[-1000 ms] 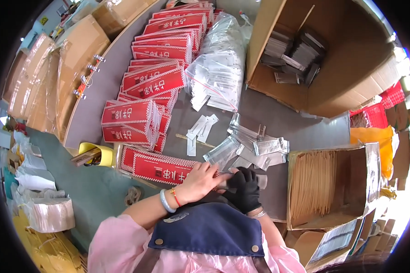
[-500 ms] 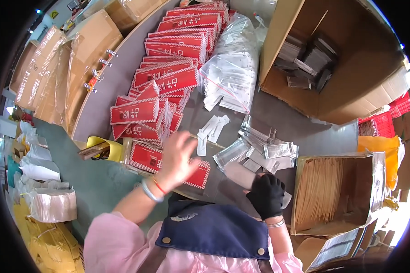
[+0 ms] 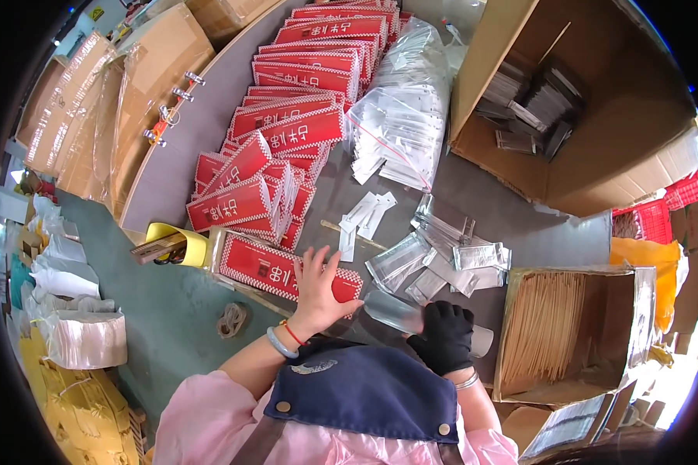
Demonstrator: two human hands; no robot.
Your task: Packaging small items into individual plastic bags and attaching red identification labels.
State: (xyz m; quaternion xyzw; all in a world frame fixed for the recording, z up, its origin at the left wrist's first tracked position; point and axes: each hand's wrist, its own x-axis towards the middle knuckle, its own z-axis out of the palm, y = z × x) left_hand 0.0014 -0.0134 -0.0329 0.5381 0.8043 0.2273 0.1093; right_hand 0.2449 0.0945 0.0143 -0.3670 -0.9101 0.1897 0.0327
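My bare left hand [image 3: 316,291] rests over the right part of a flat red printed paper bag [image 3: 248,262] at the table's near edge, its fingers spread and thumb out. My right hand [image 3: 446,335], in a black fingerless glove, is closed around a long, shiny, see-through plastic packet [image 3: 392,308]. One end of it points toward my left thumb; a pale rounded end shows past the glove. Just beyond lie several loose clear packets [image 3: 446,260]. A few small white slips [image 3: 364,215] lie farther left, beyond my left fingers.
Rows of red paper bags [image 3: 310,74] fill the far left of the table, beside a clear bag of white slips [image 3: 403,116]. At right stand a large carton [image 3: 589,174] with dark packets and a box of thin sticks [image 3: 547,325]. A yellow holder [image 3: 182,246] hangs at the left edge.
My left hand has come down onto the red paper bag from above it. My right hand has shifted slightly left and up, and the plastic packet lies more level.
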